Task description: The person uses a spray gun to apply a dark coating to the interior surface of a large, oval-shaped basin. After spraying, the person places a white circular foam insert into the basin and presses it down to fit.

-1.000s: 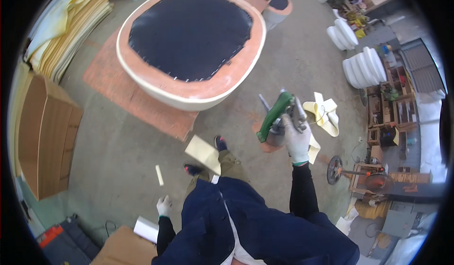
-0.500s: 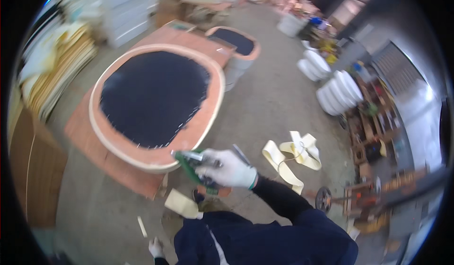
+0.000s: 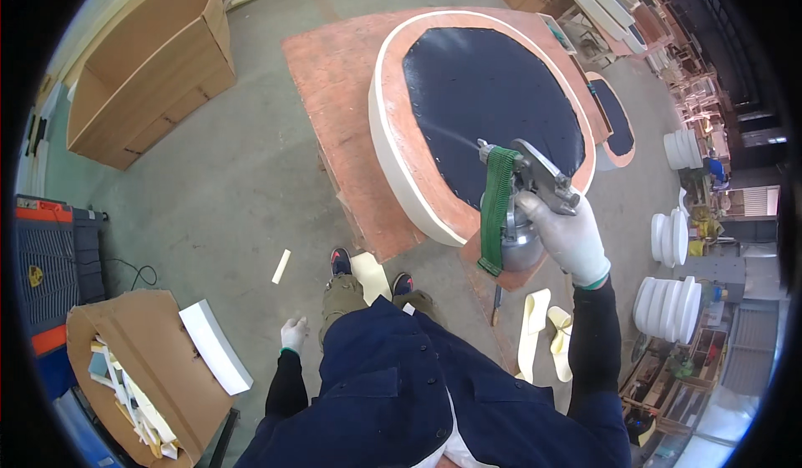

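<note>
My gloved right hand is closed around a spray gun with a metal cup and a green woven band. A thin pale mist leaves its nozzle toward the far left, over an oval padded panel. That panel has a black fabric centre, a pinkish wooden ring stapled around it and a white foam edge. It lies on a reddish board. The gun hides part of the panel's near right side. My gloved left hand hangs low beside my left leg, fingers loosely bent, with nothing visible in it.
A large cardboard box stands at far left; another with foam scraps is at near left, beside a white foam block. Cream foam strips lie right of my feet. A smaller black-centred panel stands beyond the board.
My view has swung left, so the panel appears farther right. The spray gun is now over the panel's near right side, and mist shows at its nozzle. My right hand keeps its grip.
</note>
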Motion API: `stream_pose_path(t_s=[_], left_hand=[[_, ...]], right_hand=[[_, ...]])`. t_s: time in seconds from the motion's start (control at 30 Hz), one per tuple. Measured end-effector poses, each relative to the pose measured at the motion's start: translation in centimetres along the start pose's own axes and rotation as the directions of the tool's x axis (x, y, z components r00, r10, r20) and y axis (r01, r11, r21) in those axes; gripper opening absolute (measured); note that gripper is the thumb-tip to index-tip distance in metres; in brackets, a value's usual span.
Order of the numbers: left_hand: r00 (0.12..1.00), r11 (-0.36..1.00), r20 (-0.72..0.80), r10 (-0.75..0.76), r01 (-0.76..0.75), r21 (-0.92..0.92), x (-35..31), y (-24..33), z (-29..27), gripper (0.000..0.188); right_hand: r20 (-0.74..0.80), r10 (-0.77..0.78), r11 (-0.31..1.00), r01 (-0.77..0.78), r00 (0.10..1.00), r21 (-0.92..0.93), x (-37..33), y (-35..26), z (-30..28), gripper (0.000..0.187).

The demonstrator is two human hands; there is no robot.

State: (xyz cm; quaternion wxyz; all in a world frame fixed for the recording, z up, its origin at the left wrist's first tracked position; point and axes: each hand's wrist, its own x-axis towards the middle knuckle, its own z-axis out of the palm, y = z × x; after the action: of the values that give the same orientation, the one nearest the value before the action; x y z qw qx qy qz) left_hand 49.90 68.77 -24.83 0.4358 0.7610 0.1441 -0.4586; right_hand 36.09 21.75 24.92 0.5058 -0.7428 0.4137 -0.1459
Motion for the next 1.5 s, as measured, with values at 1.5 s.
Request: stream_pose_path(t_s=[1.5], left_hand=[[0.980,0.978,-0.017,-0.197,0.196,-0.076,1.9,9.7,1.8,0.043]], right_hand=[[-0.243,0.026,0.987,-0.064,0.970,-0.149,26.8,-2.6,-9.9,0.024]])
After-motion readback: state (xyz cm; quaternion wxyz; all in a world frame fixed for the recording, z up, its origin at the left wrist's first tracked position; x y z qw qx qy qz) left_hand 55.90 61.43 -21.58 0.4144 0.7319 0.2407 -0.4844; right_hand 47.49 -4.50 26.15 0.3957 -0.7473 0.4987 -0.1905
